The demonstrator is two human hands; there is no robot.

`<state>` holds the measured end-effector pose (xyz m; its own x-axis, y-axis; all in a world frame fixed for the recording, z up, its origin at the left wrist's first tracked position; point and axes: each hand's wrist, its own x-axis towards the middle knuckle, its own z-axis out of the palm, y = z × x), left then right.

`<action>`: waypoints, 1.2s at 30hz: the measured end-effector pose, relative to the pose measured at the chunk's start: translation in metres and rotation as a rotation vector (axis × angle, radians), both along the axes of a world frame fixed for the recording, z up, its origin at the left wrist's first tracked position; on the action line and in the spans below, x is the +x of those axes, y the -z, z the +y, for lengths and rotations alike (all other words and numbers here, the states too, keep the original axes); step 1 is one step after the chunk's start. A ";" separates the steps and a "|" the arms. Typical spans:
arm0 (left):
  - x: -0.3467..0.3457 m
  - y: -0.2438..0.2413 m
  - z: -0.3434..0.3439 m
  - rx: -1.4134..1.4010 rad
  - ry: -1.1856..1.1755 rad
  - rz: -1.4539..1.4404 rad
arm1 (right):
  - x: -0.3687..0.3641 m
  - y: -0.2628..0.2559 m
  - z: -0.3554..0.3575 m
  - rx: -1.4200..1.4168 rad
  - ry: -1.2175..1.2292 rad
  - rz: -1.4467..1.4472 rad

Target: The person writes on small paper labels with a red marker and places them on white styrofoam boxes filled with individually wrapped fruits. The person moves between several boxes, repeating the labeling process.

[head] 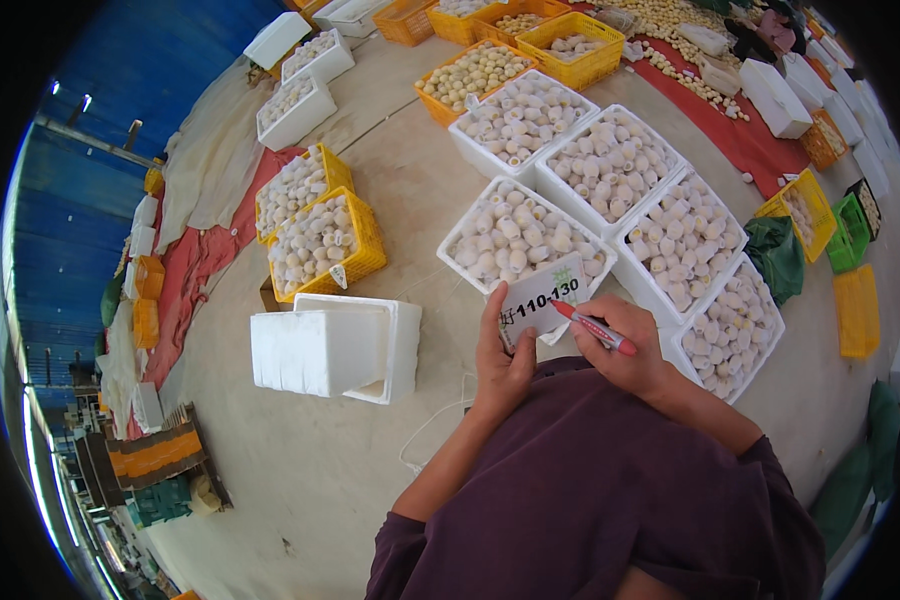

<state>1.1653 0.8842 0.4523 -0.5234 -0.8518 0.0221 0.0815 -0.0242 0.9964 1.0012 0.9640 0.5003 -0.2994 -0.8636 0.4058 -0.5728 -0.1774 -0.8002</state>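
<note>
My left hand [505,369] holds a white card [523,289] by its lower left edge, thumb in front. The card bears large black writing and fainter green marks. A red and grey marker pen [598,330] is gripped in my right hand [630,343], its red end close to the card's face; whether it touches cannot be told. Just beyond the card stands a white foam box [450,251] full of pale round produce in white net sleeves [514,225]. More filled foam boxes [607,231] adjoin it behind and to the right.
To the left are a foam box with another stacked in it [311,352] and yellow crates [371,244] of sleeved produce. An orange crate [439,111] and a yellow crate [607,64] stand farther back. Red cloth [690,90] and loose produce lie at the upper right. A thin cord [412,435] trails over the floor.
</note>
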 end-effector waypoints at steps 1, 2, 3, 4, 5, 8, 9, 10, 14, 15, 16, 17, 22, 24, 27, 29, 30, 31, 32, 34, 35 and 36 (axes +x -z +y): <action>0.000 -0.002 0.000 0.001 0.002 -0.007 | -0.002 0.001 0.002 0.022 0.033 -0.004; -0.001 -0.004 0.000 0.001 0.004 -0.015 | -0.003 0.002 0.004 0.037 0.069 -0.012; -0.001 -0.006 -0.001 -0.010 0.004 -0.030 | -0.005 0.004 0.005 0.064 0.097 -0.025; -0.001 -0.007 -0.001 0.006 0.014 -0.021 | -0.006 0.005 0.006 0.082 0.128 -0.043; -0.001 -0.009 -0.001 0.010 0.022 -0.020 | -0.007 0.007 0.007 0.100 0.159 -0.061; -0.001 -0.011 -0.002 0.038 0.035 -0.014 | -0.008 0.012 0.006 0.036 0.225 0.011; -0.001 -0.012 -0.002 0.041 0.038 -0.018 | -0.009 0.012 0.006 0.032 0.223 0.010; -0.001 -0.012 -0.003 0.039 0.040 -0.015 | -0.009 0.013 0.005 0.028 0.225 0.011; -0.002 -0.012 -0.004 0.029 0.049 -0.023 | -0.008 0.012 0.005 0.025 0.204 -0.016; -0.002 -0.012 -0.004 0.032 0.050 -0.023 | -0.007 0.011 0.005 0.032 0.179 -0.027; -0.002 -0.012 -0.004 0.026 0.050 -0.018 | -0.004 0.010 0.005 0.039 0.155 -0.042; -0.002 -0.011 -0.004 0.020 0.048 -0.013 | -0.002 0.009 0.004 0.048 0.130 -0.051; 0.000 -0.009 -0.003 0.027 0.043 0.012 | 0.005 0.005 -0.003 -0.049 0.008 0.043; 0.002 -0.008 -0.003 0.047 0.042 0.026 | 0.008 0.004 -0.006 -0.086 -0.041 0.071; 0.004 -0.004 -0.001 0.060 0.044 0.053 | 0.013 0.003 -0.010 -0.107 -0.126 0.093; 0.006 -0.002 0.000 0.074 0.041 0.067 | 0.015 0.002 -0.013 -0.114 -0.200 0.078; 0.007 -0.001 -0.001 0.057 0.037 0.075 | 0.016 0.002 -0.014 -0.119 -0.234 0.095; 0.007 0.001 -0.001 0.039 0.033 0.083 | 0.017 0.002 -0.015 -0.130 -0.266 0.107; 0.007 0.002 -0.002 -0.002 0.028 0.093 | 0.018 0.002 -0.016 -0.142 -0.296 0.120; 0.008 0.004 -0.003 -0.066 0.019 0.093 | 0.020 0.001 -0.017 -0.142 -0.326 0.128; 0.009 0.005 -0.003 -0.088 0.015 0.083 | 0.020 0.001 -0.018 -0.137 -0.342 0.124; 0.009 0.006 -0.003 -0.120 0.009 0.070 | 0.020 0.001 -0.018 -0.149 -0.338 0.132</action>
